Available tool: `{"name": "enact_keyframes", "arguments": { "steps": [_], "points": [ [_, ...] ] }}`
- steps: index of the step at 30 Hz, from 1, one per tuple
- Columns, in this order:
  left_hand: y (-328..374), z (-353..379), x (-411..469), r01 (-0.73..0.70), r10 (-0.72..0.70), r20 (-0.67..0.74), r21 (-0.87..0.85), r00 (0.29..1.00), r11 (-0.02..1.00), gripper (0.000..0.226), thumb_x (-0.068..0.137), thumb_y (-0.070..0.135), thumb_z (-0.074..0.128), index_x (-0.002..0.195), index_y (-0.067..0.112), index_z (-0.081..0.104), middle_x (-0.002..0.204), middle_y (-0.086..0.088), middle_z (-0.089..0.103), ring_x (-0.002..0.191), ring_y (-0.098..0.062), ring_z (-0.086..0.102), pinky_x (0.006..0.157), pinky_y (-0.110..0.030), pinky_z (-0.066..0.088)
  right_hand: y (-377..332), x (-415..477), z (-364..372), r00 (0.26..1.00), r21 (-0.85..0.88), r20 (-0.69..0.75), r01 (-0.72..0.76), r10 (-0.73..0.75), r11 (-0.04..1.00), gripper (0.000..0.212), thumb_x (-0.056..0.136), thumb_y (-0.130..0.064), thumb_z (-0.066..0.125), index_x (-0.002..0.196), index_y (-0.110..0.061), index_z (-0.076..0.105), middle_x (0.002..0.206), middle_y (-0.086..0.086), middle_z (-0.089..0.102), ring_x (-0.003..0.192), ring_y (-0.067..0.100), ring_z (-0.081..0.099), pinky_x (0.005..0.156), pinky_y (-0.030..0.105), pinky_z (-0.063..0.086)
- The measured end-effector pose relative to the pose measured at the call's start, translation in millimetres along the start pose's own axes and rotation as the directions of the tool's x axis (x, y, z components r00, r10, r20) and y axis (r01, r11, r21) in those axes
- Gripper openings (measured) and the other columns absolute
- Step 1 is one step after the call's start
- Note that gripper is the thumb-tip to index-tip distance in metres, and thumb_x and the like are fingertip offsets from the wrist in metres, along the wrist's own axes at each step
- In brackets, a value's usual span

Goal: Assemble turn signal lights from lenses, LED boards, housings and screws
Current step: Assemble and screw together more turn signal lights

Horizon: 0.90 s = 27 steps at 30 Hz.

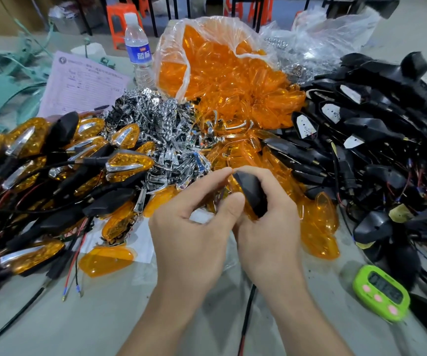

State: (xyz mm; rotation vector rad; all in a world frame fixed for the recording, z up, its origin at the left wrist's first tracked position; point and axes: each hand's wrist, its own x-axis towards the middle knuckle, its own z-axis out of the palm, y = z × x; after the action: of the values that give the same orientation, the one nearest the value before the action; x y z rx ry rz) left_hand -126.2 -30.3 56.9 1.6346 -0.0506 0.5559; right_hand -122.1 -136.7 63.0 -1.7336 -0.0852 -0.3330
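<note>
The black housing (252, 194) sits just above the table (104, 325), in front of the heaps, with the right hand (271, 227) wrapped round its body and the left hand (194, 227) pinching at its pointed tip between thumb and forefinger. A sliver of orange lens (230, 181) shows at that tip; whether it is seated I can't tell from here. I'd guess the housing is light, stiff moulded plastic, matte enough not to slip, best held round the thick rear body as it is now. The thin, glossy lens looks like it could crack or pop out if squeezed, so I'd press it only at the rim.

In the hands: one housing, one lens edge. Around them are piles too dense to count:
- finished lights (53, 163) with their wires, to the left
- chrome reflectors (161, 119) in the middle
- loose orange lenses (245, 98) spilling from a clear bag (207, 34)
- wired housings (374, 119) to the right

Beyond that, there is one water bottle (138, 47), one printed sheet (84, 83) and one green timer (381, 294)
</note>
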Motion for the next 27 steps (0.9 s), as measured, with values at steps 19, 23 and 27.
{"name": "enact_keyframes", "arguments": {
  "steps": [19,23,27],
  "points": [
    [-3,-11,6,0.105,-0.089,0.120,-0.138,0.989,0.985,0.037,0.084,0.040,0.073,0.121,0.041,0.074,0.122,0.001,0.074,0.116,-0.023,0.070,0.100,-0.048,0.056,-2,3,-24,0.960,0.160,0.275,0.002,-0.046,0.987,0.057,0.077,-0.013,0.089,0.128,-0.031,0.071,0.111,-0.009,0.078,0.107,0.009,0.072,0.089,0.020,0.053],
    [-3,-14,12,0.101,-0.078,0.176,-0.125,0.981,0.987,0.033,0.085,0.039,0.072,0.117,0.036,0.076,0.115,-0.002,0.075,0.108,-0.024,0.071,0.096,-0.043,0.057,-2,-1,-26,0.977,0.157,0.200,0.048,-0.079,0.986,0.067,0.063,-0.011,0.095,0.123,-0.035,0.075,0.105,-0.016,0.079,0.102,0.002,0.074,0.082,0.009,0.051],
    [-4,-18,19,0.110,-0.073,0.255,-0.133,0.964,0.985,0.036,0.089,0.033,0.070,0.120,0.016,0.076,0.105,-0.006,0.075,0.097,-0.024,0.072,0.089,-0.043,0.057,-2,-6,-22,0.987,0.182,0.135,0.067,-0.092,0.981,0.070,0.060,-0.008,0.095,0.120,-0.038,0.076,0.104,-0.018,0.079,0.100,0.003,0.075,0.080,0.012,0.054]
  ]
}}
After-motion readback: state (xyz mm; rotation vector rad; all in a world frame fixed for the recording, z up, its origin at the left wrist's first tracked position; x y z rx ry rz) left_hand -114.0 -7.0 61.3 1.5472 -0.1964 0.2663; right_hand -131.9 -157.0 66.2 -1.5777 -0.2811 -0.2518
